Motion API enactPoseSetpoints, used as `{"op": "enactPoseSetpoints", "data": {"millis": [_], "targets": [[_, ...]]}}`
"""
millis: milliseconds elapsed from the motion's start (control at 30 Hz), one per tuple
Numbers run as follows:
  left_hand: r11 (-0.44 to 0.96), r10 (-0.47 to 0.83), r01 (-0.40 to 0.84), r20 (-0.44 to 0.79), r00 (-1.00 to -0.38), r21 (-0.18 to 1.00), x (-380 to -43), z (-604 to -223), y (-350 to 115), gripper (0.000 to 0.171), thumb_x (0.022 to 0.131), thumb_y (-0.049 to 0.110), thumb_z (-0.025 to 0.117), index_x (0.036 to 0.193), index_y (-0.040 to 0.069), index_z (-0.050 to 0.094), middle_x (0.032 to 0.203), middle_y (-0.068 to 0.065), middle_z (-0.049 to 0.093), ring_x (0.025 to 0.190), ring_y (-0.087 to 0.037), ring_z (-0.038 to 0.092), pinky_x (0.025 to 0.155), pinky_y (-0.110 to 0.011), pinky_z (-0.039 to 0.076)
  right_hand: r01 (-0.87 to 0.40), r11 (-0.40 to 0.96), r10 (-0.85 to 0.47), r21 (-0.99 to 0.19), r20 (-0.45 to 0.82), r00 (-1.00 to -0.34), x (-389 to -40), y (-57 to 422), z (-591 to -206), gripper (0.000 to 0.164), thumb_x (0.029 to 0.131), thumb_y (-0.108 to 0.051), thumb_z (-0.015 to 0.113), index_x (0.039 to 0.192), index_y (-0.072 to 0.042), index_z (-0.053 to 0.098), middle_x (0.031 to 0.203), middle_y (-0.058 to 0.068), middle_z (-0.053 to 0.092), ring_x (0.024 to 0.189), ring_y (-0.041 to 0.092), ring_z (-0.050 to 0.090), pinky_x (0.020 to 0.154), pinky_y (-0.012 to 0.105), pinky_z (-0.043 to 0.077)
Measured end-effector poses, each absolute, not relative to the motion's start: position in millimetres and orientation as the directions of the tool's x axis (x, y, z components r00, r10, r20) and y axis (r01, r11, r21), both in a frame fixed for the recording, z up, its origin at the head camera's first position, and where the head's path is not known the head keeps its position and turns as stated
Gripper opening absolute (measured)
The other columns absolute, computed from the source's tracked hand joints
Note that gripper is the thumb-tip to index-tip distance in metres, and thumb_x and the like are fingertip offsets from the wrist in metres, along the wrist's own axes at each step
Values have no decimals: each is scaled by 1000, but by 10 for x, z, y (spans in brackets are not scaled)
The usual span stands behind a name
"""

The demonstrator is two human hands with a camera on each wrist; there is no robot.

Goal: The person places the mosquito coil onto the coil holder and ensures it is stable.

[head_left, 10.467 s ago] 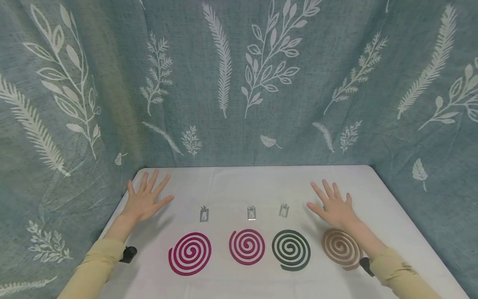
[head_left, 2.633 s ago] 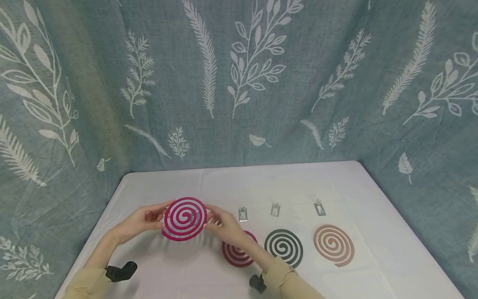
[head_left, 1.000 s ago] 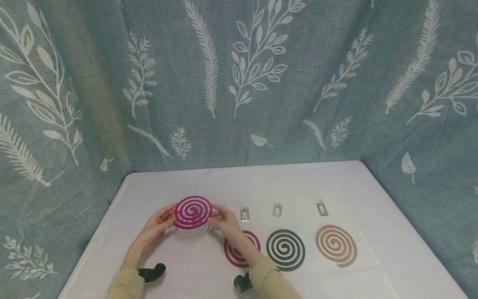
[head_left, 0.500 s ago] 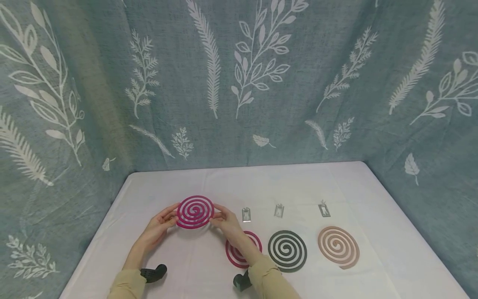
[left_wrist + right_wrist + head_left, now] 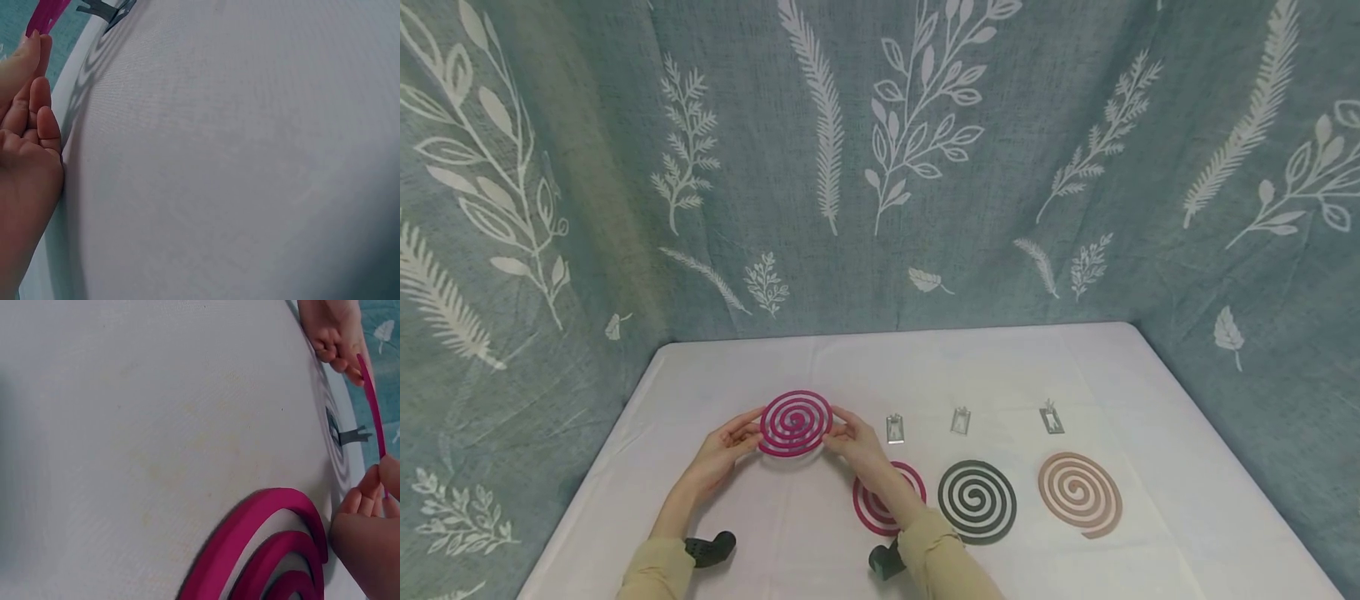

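Observation:
My left hand and right hand pinch opposite edges of a magenta mosquito coil, held nearly level above the left part of the table. In the right wrist view the coil appears edge-on between the two hands. Just under it a small metal coil stand rests on the cloth, its prong raised towards the coil's middle; I cannot tell whether they touch. From the head view the coil largely hides this stand. Below my right forearm lies a second magenta coil, partly covered.
Farther right lie a dark green coil and a tan coil. Behind the coils are three more metal stands, the left, the middle and the right. A blue-green leaf-patterned curtain surrounds the white table.
At first both hands were spread with nothing held and the magenta coil lay flat. Both hands then lifted it, tilted towards me, and it now hangs flatter. Over the last half second little moves.

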State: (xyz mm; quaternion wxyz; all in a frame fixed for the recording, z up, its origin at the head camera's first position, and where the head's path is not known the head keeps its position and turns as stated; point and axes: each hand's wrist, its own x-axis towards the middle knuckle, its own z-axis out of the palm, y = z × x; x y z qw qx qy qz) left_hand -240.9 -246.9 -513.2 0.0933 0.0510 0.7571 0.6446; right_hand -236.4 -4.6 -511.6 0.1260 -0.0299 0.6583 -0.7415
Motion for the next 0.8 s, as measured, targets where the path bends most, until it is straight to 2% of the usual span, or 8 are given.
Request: {"op": "enactPoseSetpoints", "data": {"millis": [267, 567, 800], "targets": [[231, 169, -39, -80, -982, 972, -2418, -5156, -2475, 56, 92, 13, 60, 141, -3, 37, 93, 18, 59, 89, 3, 54, 78, -11, 45, 148, -72, -212, -986, -130, -969, -2352, -54, -5086, 55, 87, 1, 60, 140, 0, 42, 83, -1, 53, 69, 5, 49, 66, 18, 43], [259, 160, -19, -62, -985, 966, -2421, -5183, -2479, 54, 92, 10, 60, 139, -6, 40, 91, 19, 59, 85, 3, 54, 75, -12, 45, 160, -36, -183, -987, -150, -972, -2345, -89, -5055, 54, 86, 3, 60, 138, 1, 44, 80, -2, 52, 67, 5, 47, 63, 16, 41], [295, 165, 7, -44, -985, 955, -2417, -5169, -2484, 52, 91, 11, 61, 136, -6, 43, 98, 4, 63, 86, 3, 56, 76, -12, 47, 172, -17, -174, -985, -167, -970, -2346, -100, -5061, 55, 86, 1, 61, 138, 1, 44, 81, -2, 51, 68, 7, 45, 63, 17, 40]]}}
